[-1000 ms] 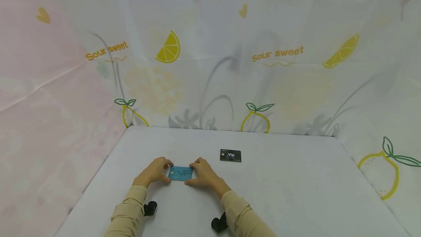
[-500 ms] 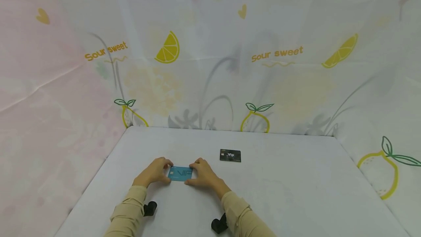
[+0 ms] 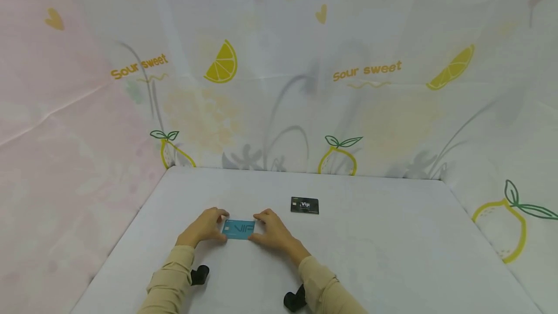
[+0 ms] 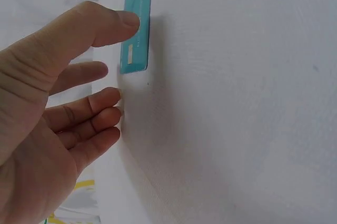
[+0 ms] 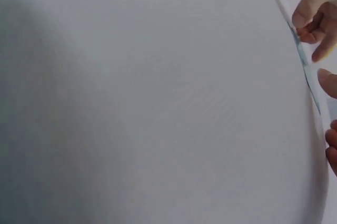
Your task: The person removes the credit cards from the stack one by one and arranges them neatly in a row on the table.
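A blue VIP card (image 3: 239, 229) lies on the white table between both hands. At its left end is my left hand (image 3: 205, 227), fingers bent loosely. In the left wrist view the thumb (image 4: 124, 23) overlaps the card (image 4: 138, 54), while the index fingertip (image 4: 100, 70) stands a little apart from its edge. My right hand (image 3: 276, 235) is around the card's right end, index finger and thumb spread wider than the card, with fingertips right at its corners. The right wrist view shows only parts of both hands along the right border.
A black Vip card (image 3: 304, 205) lies on the table (image 3: 383, 236) farther back and to the right. Black wrist devices (image 3: 200, 275) show beneath both forearms. Behind the table hangs a lemon-printed cloth (image 3: 279, 81), with pink cloth (image 3: 65, 168) along the left.
The right index finger and thumb have shifted slightly right and spread, uncovering the blue card's right end. The left index finger has lifted slightly off the far edge. Both cards stay in place.
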Available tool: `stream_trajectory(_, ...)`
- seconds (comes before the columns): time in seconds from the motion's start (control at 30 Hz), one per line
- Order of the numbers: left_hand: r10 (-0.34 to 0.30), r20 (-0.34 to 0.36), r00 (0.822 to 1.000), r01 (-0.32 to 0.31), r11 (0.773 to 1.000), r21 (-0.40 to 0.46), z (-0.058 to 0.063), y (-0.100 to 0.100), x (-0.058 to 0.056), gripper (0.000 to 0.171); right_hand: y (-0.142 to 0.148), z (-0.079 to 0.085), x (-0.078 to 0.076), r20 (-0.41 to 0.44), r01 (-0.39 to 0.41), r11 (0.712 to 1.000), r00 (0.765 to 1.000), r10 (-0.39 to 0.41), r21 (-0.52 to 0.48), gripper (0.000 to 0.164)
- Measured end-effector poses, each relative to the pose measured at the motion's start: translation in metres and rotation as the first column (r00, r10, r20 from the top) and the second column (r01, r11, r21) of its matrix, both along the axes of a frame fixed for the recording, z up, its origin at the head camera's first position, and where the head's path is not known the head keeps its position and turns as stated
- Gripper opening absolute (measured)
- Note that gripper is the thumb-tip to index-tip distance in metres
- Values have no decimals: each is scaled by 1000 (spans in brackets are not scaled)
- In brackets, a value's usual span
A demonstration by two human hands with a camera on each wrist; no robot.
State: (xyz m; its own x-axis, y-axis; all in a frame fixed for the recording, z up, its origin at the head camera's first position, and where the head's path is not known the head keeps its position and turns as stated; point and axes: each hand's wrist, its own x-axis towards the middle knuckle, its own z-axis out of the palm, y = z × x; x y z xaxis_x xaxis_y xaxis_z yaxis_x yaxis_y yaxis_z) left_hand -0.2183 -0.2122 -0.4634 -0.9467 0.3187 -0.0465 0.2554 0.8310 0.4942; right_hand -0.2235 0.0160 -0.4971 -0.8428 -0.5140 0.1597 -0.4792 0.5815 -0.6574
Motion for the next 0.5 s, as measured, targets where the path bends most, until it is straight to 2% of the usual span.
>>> stream_trajectory(0.1, 21, -1, 1000, -21, 1000, 21, 2, 0, -1, 59, 10, -3, -3, -52, 30, 997, 998, -34, -71, 48)
stream_trajectory(0.2, 20, -26, 999, -19, 999, 43, 1, 0, -2, 61, 23, -4, -7, -98, 58, 994, 993, -67, -90, 45)
stream_trajectory(0.5, 7, -109, 994, 7, 991, 132, 4, 23, -14, 66, 58, 13, -16, -166, 85, 996, 983, -82, 13, 48)
